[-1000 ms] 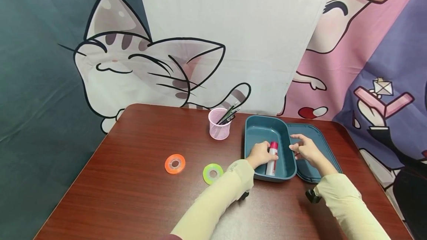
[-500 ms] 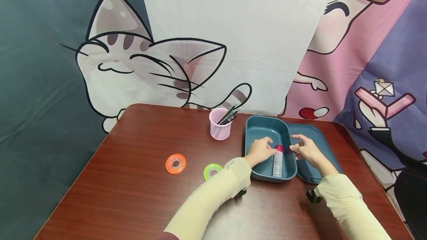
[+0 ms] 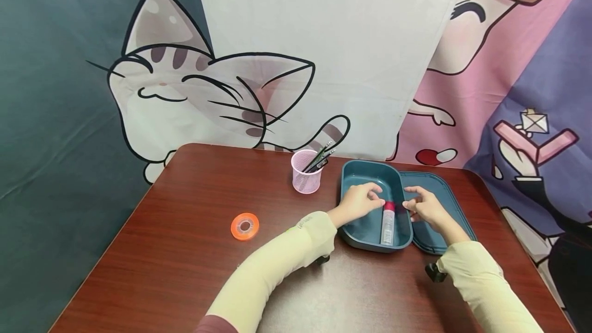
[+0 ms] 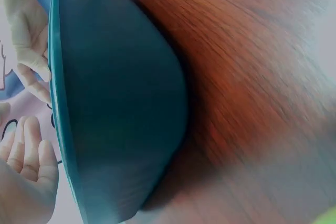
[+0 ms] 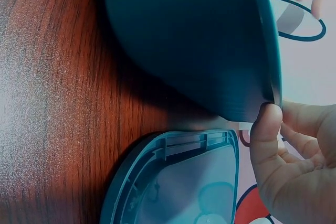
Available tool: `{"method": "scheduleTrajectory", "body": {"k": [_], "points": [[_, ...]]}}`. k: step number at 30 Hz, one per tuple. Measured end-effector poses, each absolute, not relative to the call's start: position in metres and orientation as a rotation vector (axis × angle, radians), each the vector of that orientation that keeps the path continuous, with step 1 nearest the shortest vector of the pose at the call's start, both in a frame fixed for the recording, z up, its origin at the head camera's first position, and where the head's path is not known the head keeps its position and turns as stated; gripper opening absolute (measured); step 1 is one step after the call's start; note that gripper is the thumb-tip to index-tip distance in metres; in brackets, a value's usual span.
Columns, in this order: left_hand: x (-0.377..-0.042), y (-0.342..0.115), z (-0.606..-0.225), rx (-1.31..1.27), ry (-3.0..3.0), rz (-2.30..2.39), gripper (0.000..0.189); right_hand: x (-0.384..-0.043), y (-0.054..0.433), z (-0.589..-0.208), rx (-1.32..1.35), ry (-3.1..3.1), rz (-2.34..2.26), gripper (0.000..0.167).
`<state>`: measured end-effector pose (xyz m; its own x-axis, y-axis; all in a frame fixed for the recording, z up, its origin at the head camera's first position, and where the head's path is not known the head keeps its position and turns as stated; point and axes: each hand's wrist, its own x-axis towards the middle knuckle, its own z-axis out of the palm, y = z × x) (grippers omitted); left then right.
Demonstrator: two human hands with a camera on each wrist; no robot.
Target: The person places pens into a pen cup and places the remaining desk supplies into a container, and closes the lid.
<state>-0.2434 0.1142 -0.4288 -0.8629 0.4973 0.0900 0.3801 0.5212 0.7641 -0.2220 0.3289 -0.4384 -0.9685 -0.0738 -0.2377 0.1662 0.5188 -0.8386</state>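
White tube (image 3: 387, 226), magenta cap (image 3: 390, 206), along right edge of teal box (image 3: 370, 246);
left hand (image 3: 357, 201), fingers parted, beside it; right hand (image 3: 426, 206) pinching the rim (image 3: 411, 224).

Bench (image 3: 139, 281): brown wood look, streaky grain, shiny where light hits. Box (image 3: 365, 172): blue plastic, smooth, rather dull outside. Lid (image 3: 441, 194): blue plastic too, smooth, glossy in right wrist view. White tube (image 3: 388, 227): smooth, looks like plastic. Orange ring (image 3: 235, 227): smooth shiny plastic. Pink cup (image 3: 306, 183): mesh, lots of tiny holes, metal or plastic hard to tell. Sleeves (image 3: 273, 253): soft-looking cloth, matt. Wall hanging (image 3: 342, 30): matt cloth, faint creases.
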Motion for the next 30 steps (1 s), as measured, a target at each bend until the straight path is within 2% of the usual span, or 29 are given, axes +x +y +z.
{"method": "scheduleTrajectory", "body": {"k": [15, 30], "points": [[-0.254, 0.059, -0.429, 1.032, 2.790, 1.134, 0.029, -0.221, 0.329, -0.437, 0.068, 2.523, -1.430, 0.053], [-0.255, -0.003, -0.435, 1.209, 2.729, 0.859, 0.048, -0.221, 0.328, -0.438, 0.077, 2.525, -1.418, 0.053]]}}
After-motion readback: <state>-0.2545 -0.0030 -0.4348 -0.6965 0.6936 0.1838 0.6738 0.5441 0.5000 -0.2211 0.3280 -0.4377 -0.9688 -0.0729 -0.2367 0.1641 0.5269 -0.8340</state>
